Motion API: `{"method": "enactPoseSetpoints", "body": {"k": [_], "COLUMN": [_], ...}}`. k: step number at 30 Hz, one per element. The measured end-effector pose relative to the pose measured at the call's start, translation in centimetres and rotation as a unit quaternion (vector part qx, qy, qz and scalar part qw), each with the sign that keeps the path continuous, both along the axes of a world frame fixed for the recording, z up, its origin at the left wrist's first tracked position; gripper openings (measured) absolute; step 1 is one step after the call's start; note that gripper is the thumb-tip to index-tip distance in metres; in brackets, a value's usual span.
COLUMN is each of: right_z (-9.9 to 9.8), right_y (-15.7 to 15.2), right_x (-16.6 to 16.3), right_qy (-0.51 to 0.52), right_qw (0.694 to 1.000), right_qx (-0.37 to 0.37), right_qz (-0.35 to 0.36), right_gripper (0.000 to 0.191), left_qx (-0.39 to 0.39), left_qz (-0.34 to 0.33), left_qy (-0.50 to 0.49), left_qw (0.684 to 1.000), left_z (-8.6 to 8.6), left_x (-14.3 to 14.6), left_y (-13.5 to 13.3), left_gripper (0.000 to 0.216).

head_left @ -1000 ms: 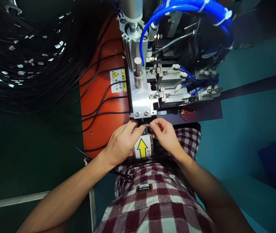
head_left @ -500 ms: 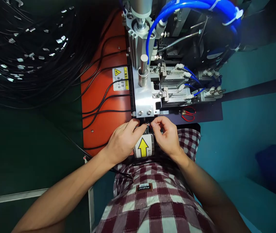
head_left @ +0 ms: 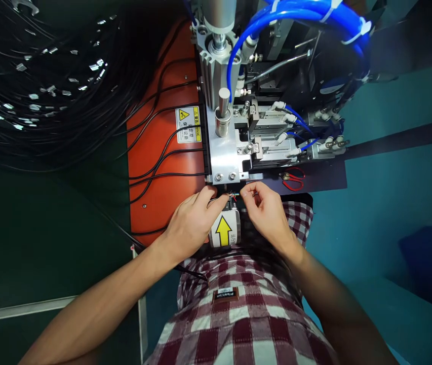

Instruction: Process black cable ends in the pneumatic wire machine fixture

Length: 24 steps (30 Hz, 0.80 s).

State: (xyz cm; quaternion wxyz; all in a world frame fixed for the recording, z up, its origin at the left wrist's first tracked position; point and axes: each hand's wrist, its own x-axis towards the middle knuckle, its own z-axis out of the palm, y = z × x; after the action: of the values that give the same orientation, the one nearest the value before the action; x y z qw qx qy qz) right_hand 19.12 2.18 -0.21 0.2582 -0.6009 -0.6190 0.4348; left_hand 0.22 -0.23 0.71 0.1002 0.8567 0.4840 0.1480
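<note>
My left hand (head_left: 193,220) is closed at the front edge of the machine, thumb and forefinger pinching the end of a black cable that is mostly hidden under the fingers. Thin coloured wires (head_left: 234,195), one of them red, stick out to the right of its fingertips. Opposite it, my right hand (head_left: 266,215) has thumb and forefinger pinched at the tip of a thin pale wire. Just above both hands is the machine's metal plate (head_left: 223,162). Below the fingers sits a white label with a yellow arrow (head_left: 223,231).
Several black cables cross the orange machine top (head_left: 162,197) into the plate's left side. A large bundle of black cables with metal ends (head_left: 41,96) lies at the left. Red-handled snips (head_left: 293,178) rest right of the machine. Blue air hoses (head_left: 299,17) arch overhead.
My right hand has shifted slightly right, away from the left fingertips, and the coloured wires between the hands show more clearly. My left hand has stayed nearly still.
</note>
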Motion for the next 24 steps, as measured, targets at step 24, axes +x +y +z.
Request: {"method": "enactPoseSetpoints", "body": {"k": [24], "right_z": [-0.9], "right_y": [0.8], "right_x": [0.1], "right_qy": [0.125], "right_qw": [0.983], "right_qx": [-0.134], "right_qz": [-0.014], "right_gripper": [0.022], "left_qx": [-0.022], "left_qz": [-0.002], "left_qy": [0.0], "left_qw": [1.0], "left_z": [-0.3], "left_x": [-0.4], "left_y": [-0.1], "left_gripper": [0.042]}}
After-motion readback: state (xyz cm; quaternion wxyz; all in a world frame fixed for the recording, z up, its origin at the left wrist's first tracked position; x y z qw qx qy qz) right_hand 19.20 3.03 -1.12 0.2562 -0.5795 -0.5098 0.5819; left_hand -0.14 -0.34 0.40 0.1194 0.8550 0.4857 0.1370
